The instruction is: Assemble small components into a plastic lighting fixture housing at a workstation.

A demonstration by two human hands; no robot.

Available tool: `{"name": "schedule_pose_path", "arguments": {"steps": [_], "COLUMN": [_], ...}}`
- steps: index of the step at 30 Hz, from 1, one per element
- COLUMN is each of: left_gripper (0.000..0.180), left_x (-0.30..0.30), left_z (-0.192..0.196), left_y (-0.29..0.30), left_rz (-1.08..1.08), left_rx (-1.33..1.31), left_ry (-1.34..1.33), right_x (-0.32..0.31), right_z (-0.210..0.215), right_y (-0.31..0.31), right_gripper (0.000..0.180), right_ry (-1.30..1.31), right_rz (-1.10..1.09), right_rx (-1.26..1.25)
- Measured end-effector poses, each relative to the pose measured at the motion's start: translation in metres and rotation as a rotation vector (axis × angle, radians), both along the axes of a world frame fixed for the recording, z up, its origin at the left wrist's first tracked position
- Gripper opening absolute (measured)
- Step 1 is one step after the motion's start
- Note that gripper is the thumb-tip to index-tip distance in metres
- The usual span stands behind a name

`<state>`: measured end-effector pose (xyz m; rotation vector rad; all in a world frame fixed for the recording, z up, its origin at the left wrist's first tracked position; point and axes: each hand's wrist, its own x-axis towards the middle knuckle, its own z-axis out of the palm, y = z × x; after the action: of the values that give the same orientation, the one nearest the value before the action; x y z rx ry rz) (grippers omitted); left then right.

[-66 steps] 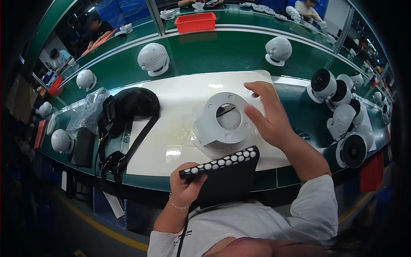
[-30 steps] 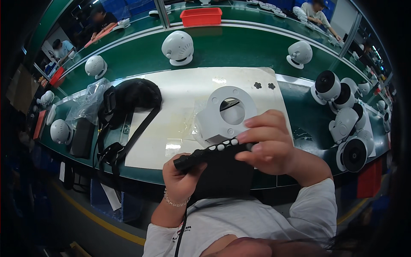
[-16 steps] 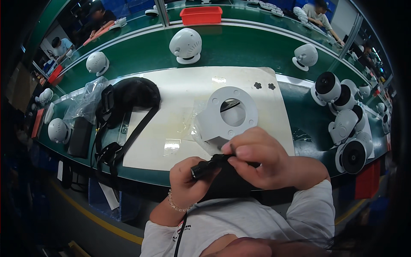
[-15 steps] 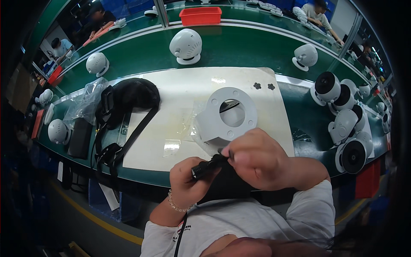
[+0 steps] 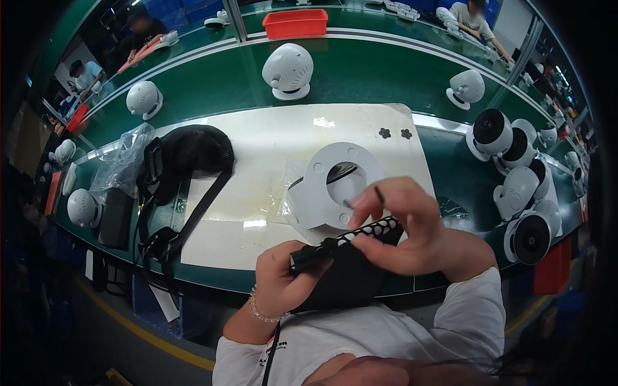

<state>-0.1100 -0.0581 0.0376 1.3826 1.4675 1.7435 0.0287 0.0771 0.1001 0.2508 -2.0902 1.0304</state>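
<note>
My left hand [image 5: 280, 273] is closed around the bent end of a black sheet [image 5: 347, 276], which hangs down towards my lap. A row of round white spots runs along the sheet's upper edge. Over that edge is my right hand [image 5: 412, 225], fingers curled, its thumb against the row of spots. Small black pads [image 5: 380, 194] show at its fingertips; their exact shape is hard to make out. Just beyond, a white ring-shaped plastic part [image 5: 317, 168] lies on clear plastic film. Two black flower-shaped pieces [image 5: 385, 133] lie at the far right of the cream mat [image 5: 270, 128].
A black strapped bag [image 5: 199, 148] and a clear plastic bag [image 5: 122, 161] lie on the left. Round white camera-like devices [image 5: 288, 71] stand at the back, with several more [image 5: 529, 239] at right. A red bin [image 5: 295, 24] sits behind the rail; people work beyond.
My right hand has opened out from its pinch and shifted slightly right, exposing the sheet's white-spotted edge. My left hand keeps its hold. The view has shifted slightly.
</note>
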Motion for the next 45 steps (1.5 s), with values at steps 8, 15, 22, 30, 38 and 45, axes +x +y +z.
{"name": "schedule_pose_path", "arguments": {"steps": [8, 15, 22, 30, 38, 45], "left_gripper": [0.012, 0.017, 0.025, 0.023, 0.021, 0.022], "left_x": [-0.006, -0.009, -0.007, -0.008, -0.009, -0.006], "left_z": [0.003, -0.004, -0.017, -0.027, -0.028, -0.028], "left_y": [0.007, 0.005, 0.013, 0.012, 0.008, 0.009], "left_rz": [-0.056, -0.050, 0.034, 0.087, 0.059, 0.063], "left_rx": [0.077, -0.042, 0.305, 0.299, 0.274, 0.294], "left_ry": [0.042, 0.162, 0.357, 0.384, 0.368, 0.393], "right_x": [-0.001, -0.004, -0.029, -0.031, -0.017, -0.031], "right_z": [0.007, 0.013, 0.015, 0.016, 0.017, 0.012], "right_y": [-0.003, 0.030, 0.052, 0.057, 0.046, 0.033], "right_gripper": [0.041, 0.043, 0.061, 0.061, 0.059, 0.060], "right_ry": [-0.041, -0.107, -0.250, -0.306, -0.334, -0.113], "right_rz": [0.065, -0.071, -0.118, -0.134, -0.389, -0.275], "right_rx": [0.276, -0.018, -0.386, -0.395, 0.420, 0.175]}}
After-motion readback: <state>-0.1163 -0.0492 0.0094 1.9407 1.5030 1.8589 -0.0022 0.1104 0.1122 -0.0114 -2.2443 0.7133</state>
